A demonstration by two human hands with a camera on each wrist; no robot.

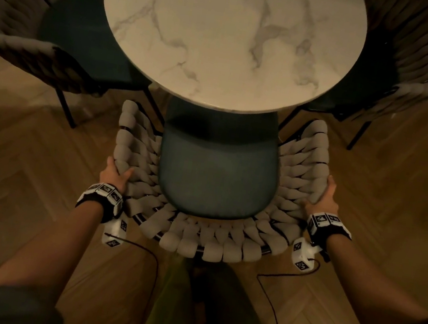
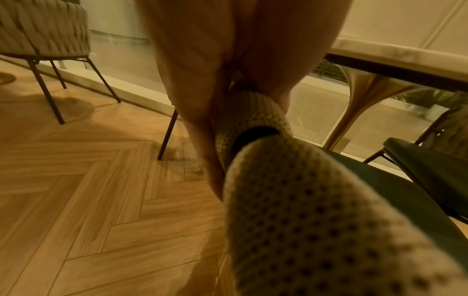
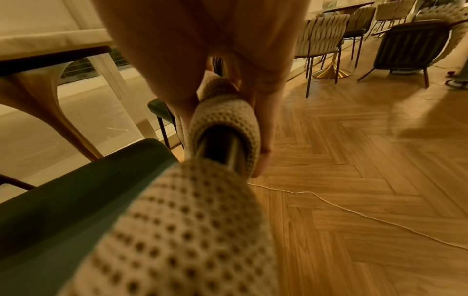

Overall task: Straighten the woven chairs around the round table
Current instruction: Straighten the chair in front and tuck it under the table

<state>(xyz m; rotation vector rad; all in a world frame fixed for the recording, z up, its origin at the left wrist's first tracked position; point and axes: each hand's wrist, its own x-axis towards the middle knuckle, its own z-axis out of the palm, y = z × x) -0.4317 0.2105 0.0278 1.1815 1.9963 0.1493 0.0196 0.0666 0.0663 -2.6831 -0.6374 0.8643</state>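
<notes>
Both hands (image 1: 116, 173) gripping table-facing chair (image 1: 214, 170)

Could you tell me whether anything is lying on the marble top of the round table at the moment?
No, in the head view the round table shows only its bare veined marble top, with nothing lying on it.

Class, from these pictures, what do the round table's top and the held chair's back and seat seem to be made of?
Table top: marble or a marble-look surface, pale with grey veins, smooth. Chair back: thick beige knitted cords, dotted mesh texture, wrapped round a shiny metal-looking tube. Seat: dark green matte upholstery, perhaps velvet.
</notes>
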